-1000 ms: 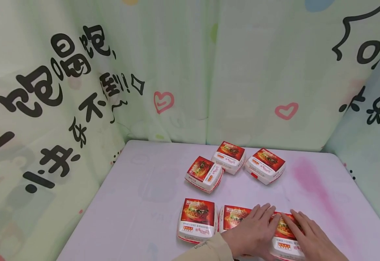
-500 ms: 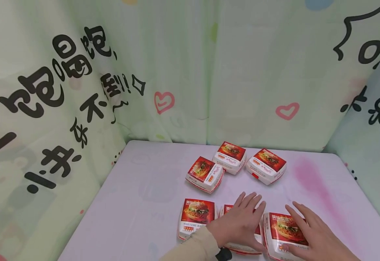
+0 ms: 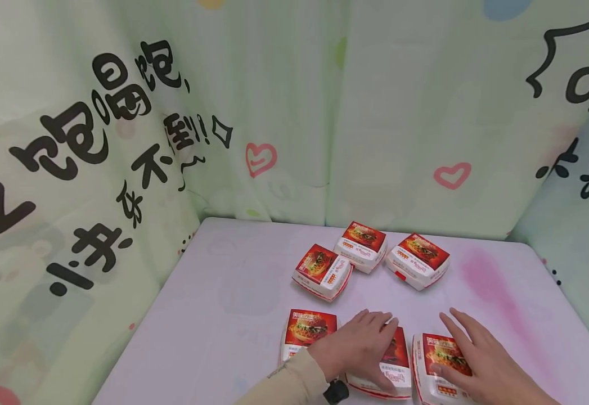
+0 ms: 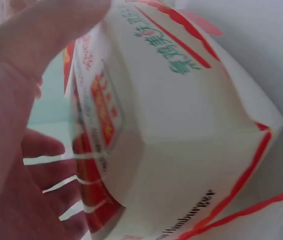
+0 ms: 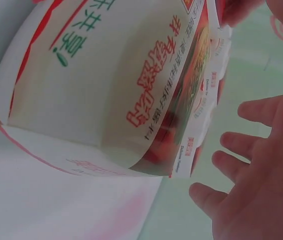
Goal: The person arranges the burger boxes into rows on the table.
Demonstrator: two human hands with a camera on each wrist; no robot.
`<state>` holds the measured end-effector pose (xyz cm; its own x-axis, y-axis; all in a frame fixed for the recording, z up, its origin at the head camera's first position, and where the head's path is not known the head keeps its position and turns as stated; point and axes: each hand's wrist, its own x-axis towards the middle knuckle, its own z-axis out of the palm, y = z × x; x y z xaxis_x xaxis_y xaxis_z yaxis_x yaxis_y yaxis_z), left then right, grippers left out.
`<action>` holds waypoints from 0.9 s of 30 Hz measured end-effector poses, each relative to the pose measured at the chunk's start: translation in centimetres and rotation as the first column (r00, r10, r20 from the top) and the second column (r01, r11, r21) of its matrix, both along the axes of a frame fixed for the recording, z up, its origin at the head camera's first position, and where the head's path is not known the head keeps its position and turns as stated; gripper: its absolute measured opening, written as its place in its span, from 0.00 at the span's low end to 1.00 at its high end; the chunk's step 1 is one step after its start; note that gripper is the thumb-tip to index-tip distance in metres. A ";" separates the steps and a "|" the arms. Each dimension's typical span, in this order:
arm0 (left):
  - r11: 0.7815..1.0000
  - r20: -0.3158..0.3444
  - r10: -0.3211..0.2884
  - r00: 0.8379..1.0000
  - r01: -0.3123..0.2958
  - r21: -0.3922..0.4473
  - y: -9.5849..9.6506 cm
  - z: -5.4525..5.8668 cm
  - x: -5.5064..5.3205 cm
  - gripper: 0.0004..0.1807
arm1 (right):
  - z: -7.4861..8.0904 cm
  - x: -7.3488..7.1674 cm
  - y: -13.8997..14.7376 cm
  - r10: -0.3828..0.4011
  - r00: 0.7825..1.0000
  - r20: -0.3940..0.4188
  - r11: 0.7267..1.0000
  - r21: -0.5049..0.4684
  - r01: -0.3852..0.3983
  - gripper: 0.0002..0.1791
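In the head view my left hand (image 3: pixel 356 346) is over the middle burger box (image 3: pixel 398 376) of the near row, its thumb near the front edge. The left wrist view shows the thumb close above that box's white front (image 4: pixel 186 110) and the fingers (image 4: pixel 56 190) spread beyond its lid; contact is unclear. My right hand (image 3: pixel 491 360) hovers with fingers spread above the right burger box (image 3: pixel 443 360). In the right wrist view those fingers (image 5: pixel 236 170) stand apart from the box's lid (image 5: pixel 166 120). The left burger box (image 3: pixel 308 327) is partly hidden by my left forearm.
Behind the near row lie three more burger boxes: one at the left (image 3: pixel 323 272), one at the back (image 3: pixel 361 246) and one at the right (image 3: pixel 418 261). They rest on a pale table (image 3: pixel 213 315) with a pink smear. A printed curtain (image 3: pixel 294 112) encloses the table.
Both hands were close together on the right box. My left hand has moved left onto the middle box and lowered; my right hand has lifted a little with its fingers spread.
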<state>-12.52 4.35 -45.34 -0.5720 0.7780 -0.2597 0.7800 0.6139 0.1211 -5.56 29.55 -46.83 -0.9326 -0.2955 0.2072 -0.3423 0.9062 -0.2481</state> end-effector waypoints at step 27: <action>0.997 0.067 0.007 0.998 -0.012 0.073 -1.4 0.3 -0.8 0.54 | 1.1 -0.6 -1.6 -0.028 0.956 0.293 0.996 0.091 0.001 0.52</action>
